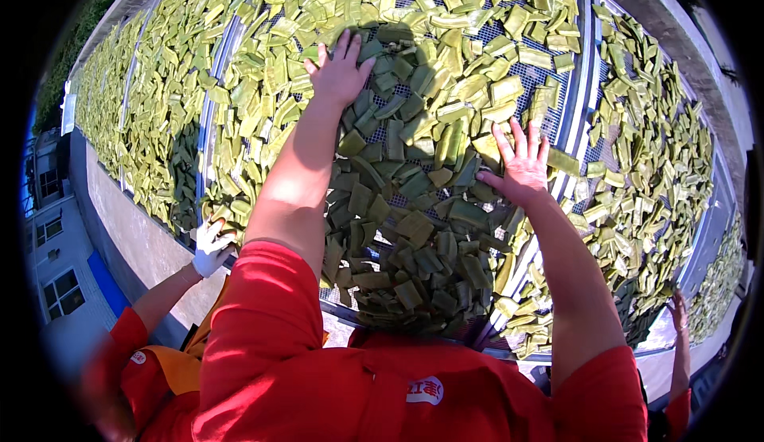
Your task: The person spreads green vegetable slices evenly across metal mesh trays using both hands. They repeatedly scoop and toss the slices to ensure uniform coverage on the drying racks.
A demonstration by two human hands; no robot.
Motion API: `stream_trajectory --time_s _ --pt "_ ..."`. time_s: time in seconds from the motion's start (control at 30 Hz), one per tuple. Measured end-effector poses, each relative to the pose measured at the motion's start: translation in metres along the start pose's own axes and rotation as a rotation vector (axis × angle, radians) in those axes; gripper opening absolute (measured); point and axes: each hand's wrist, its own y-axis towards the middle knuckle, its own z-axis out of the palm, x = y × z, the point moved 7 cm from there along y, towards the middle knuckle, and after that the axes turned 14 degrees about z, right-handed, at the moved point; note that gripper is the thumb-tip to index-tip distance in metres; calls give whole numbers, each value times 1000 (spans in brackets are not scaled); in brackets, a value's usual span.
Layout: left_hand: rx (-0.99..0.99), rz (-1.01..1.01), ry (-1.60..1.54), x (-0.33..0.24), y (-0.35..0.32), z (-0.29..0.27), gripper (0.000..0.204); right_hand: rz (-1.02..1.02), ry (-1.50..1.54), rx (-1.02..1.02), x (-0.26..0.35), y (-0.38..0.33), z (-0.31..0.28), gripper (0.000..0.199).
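Note:
Flat green vegetable slices [446, 60] lie spread over a blue mesh drying rack [535, 55] in front of me. My left hand [341, 74] reaches far over the rack, fingers spread, palm down on or just above the slices. To the right, my right hand [523, 165] has its fingers apart too, nearest the slices by the metal divider. Neither hand grips a slice. What lies beneath the palms is hidden. My shadow darkens the slices between my arms.
Metal frame bars [585, 68] part this rack from neighbouring ones covered in slices. At left, a co-worker's white-gloved hand [211, 249] touches slices at the rack edge. Another person's hand [678, 311] is at far right. A concrete ledge [119, 211] and a building [64, 243] stand left.

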Motion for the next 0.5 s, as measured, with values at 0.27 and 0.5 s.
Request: stream_trajectory --time_s 0.27,0.5 --pt "169 41 -110 -58 -140 26 64 -11 38 -6 -1 -3 -6 88" --pt "205 427 -237 -206 -283 -17 73 -21 82 -296 -67 -81 -6 52"
